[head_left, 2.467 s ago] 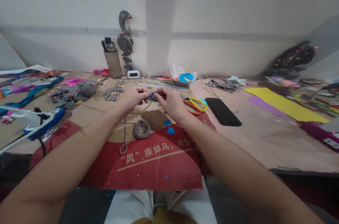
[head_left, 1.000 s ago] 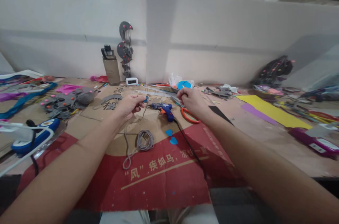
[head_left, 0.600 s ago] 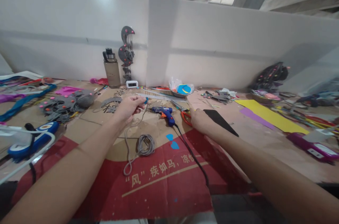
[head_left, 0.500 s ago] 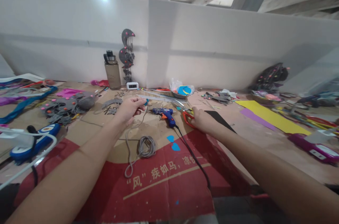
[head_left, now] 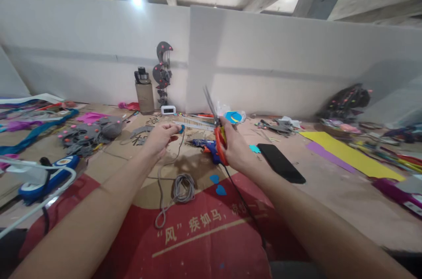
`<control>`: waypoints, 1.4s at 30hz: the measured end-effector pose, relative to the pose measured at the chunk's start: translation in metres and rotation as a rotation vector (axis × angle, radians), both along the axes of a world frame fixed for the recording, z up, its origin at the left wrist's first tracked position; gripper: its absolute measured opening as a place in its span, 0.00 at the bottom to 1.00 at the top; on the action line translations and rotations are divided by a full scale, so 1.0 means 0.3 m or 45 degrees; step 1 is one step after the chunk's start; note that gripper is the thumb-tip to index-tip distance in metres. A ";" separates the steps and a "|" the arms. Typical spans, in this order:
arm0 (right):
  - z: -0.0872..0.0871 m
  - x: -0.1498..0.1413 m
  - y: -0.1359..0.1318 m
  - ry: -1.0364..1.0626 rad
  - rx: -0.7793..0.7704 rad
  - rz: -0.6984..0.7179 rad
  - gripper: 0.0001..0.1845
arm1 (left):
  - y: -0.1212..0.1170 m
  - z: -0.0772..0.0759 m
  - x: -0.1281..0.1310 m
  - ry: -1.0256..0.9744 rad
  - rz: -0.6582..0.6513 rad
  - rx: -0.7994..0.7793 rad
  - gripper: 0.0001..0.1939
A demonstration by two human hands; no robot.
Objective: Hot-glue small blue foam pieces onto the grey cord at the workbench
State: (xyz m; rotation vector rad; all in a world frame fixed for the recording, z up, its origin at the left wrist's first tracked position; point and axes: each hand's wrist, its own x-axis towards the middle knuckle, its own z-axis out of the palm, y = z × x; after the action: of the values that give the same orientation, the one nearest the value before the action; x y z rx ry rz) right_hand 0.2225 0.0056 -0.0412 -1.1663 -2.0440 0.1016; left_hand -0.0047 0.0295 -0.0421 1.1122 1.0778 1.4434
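My left hand [head_left: 164,138] is closed in a pinch on a small blue piece [head_left: 181,128], from which a grey cord [head_left: 178,153] hangs. That cord runs down to a loose coil [head_left: 183,188] on the cardboard. In my right hand [head_left: 234,145] is a pair of scissors [head_left: 218,131] with red-orange handles, raised with the blades pointing up. Behind the scissors lies a blue glue gun [head_left: 212,149], partly hidden by them. Two blue cut-out pieces [head_left: 220,189] rest on the red part of the cardboard [head_left: 198,252].
A black phone [head_left: 281,163] lies right of my right hand. At the back stand a bottle [head_left: 144,94] and a small white clock [head_left: 168,110]. Grey felt pieces [head_left: 89,133] and a blue power strip [head_left: 49,178] are on the left, yellow sheet [head_left: 349,153] on the right.
My right hand has lifted the scissors off the table and brought them left, blades upward, uncovering the phone. My left hand still pinches the blue piece.
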 end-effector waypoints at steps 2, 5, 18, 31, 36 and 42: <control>0.002 -0.040 -0.012 0.012 -0.008 0.074 0.29 | -0.008 0.009 0.002 -0.117 -0.050 -0.001 0.12; -0.032 -0.048 -0.011 0.006 -0.043 0.117 0.24 | -0.020 0.021 0.011 -0.245 -0.127 -0.004 0.10; -0.044 0.004 -0.016 -0.308 -0.080 0.043 0.21 | -0.045 0.027 0.036 -0.383 -0.229 0.047 0.03; -0.025 -0.007 -0.034 -0.466 0.048 -0.072 0.22 | -0.046 0.029 0.039 -0.400 -0.252 0.081 0.08; -0.022 -0.009 -0.038 -0.500 0.107 -0.111 0.21 | -0.046 0.027 0.041 -0.420 -0.244 0.063 0.06; -0.031 -0.011 -0.038 -0.497 0.144 -0.115 0.22 | -0.046 0.027 0.042 -0.444 -0.255 0.045 0.03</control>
State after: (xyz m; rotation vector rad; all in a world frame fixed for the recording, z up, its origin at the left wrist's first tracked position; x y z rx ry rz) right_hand 0.2192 -0.0057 -0.0507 -1.2812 -2.2916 -0.3048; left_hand 0.0079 0.0157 -0.0339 0.9204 0.6790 1.4336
